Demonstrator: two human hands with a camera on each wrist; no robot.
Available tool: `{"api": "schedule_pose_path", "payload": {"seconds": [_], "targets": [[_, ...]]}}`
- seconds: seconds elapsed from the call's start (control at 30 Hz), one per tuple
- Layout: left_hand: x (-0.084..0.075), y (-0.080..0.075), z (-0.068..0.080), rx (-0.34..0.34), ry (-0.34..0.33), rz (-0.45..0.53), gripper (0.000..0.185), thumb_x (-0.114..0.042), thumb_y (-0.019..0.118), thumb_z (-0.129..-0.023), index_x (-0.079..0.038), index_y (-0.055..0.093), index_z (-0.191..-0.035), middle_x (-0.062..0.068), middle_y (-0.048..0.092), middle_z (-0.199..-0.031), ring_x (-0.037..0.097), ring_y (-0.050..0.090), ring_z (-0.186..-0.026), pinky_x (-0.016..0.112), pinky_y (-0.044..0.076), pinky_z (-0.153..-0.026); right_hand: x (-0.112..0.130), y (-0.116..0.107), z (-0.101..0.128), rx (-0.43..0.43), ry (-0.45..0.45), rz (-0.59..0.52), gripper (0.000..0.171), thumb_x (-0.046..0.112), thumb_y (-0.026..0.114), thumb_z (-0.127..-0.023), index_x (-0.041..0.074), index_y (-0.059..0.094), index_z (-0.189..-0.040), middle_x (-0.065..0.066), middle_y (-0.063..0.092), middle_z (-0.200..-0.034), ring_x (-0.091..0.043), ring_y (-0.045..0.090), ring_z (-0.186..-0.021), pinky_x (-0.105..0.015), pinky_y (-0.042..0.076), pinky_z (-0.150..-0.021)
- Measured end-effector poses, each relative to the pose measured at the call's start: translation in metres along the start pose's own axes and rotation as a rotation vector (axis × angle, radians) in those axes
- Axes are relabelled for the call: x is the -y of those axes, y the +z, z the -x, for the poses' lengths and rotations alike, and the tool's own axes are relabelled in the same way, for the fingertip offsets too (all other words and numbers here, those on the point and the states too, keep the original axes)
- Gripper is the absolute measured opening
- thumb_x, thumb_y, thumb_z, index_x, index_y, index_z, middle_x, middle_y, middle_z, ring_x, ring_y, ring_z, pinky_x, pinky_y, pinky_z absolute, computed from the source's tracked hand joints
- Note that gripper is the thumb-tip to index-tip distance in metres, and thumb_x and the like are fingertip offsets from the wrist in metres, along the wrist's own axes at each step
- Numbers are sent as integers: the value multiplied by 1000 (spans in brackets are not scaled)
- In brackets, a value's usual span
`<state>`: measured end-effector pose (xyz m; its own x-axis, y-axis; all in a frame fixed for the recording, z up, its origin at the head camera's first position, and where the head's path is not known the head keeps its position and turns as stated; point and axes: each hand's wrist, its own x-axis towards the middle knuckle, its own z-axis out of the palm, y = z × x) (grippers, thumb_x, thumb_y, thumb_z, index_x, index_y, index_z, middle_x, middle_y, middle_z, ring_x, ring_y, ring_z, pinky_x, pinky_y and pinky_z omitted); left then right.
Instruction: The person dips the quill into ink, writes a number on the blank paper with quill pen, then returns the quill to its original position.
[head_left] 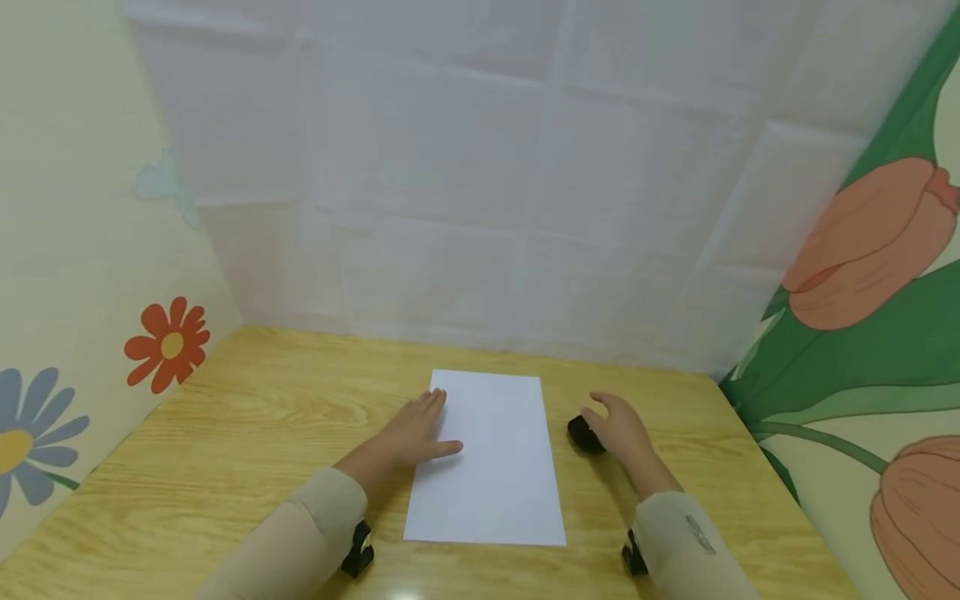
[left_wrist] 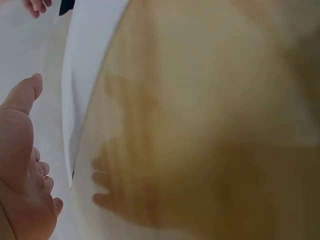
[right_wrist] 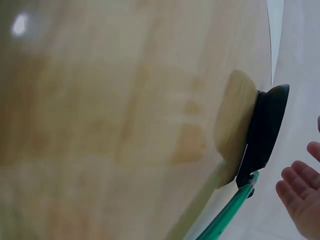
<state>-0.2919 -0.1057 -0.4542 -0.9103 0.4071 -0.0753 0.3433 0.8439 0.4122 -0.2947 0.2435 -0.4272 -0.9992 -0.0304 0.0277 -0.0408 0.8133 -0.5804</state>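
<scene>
Paper sheet (head_left: 495, 458) is laid flat mid-bench (head_left: 247, 417), pinned at its left edge by the left hand (head_left: 416, 433), fingers spread flat, likely to stop sliding. Small black object (head_left: 581, 433) is set just right of the sheet; the right hand (head_left: 618, 429) is hovered over it, fingers relaxed, apparently nothing gripped.

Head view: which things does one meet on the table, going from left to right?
Left hand → white paper sheet → small black object → right hand.
</scene>
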Motion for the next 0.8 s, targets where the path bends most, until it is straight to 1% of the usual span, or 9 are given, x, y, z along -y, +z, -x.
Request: {"api": "schedule_pose_path", "payload": {"seconds": [0.07,0.2,0.27,0.47,0.53,0.67,0.8], "targets": [[2,3,3,8,5,6,99,-56,60,-91,5,14,-154,22,15,-163,38,13,-152,53,13,-123,-2,0,2,-7,-10,-3,52,30,52,-101,1,46,-143,-25,43,-149,-46,42,-135,-59,35,-110],[4,6,9,9,10,24,100,-57,61,-90,3,15,-155,20,16,-163,38,12,-152,55,10,-122,-7,-1,7,-14,-12,-14,51,29,52,-101,1,46,-143,-26,44,-148,-46,47,-130,-58,40,-106],[3,6,11,3,13,28,101,-58,62,-88,1,15,-156,19,17,-163,38,12,-152,56,8,-122,-9,-1,8,-17,-12,-21,51,29,53,-101,1,47,-143,-27,44,-147,-46,46,-131,-58,41,-105],[4,12,19,-26,48,27,107,-62,66,-83,1,18,-155,20,20,-162,39,13,-151,58,10,-121,-15,-3,13,0,12,-73,52,30,53,-101,1,46,-143,-27,45,-146,-46,44,-133,-58,41,-106],[5,15,22,-36,62,25,108,-63,66,-82,1,19,-155,20,21,-162,39,13,-151,58,10,-121,-18,-5,14,4,30,-96,52,30,53,-101,2,46,-144,-26,45,-146,-45,44,-133,-58,41,-106],[6,20,29,-47,87,19,110,-67,66,-80,0,22,-155,19,21,-162,38,14,-151,59,11,-121,-21,-7,17,0,52,-118,50,28,54,-101,0,47,-142,-28,48,-143,-44,49,-128,-56,44,-101],[6,24,30,-59,91,9,110,-69,64,-80,-1,22,-155,17,20,-163,37,14,-152,58,10,-121,-25,-10,19,0,65,-133,51,27,54,-100,-2,47,-141,-29,48,-142,-44,50,-127,-55,45,-100]]}}
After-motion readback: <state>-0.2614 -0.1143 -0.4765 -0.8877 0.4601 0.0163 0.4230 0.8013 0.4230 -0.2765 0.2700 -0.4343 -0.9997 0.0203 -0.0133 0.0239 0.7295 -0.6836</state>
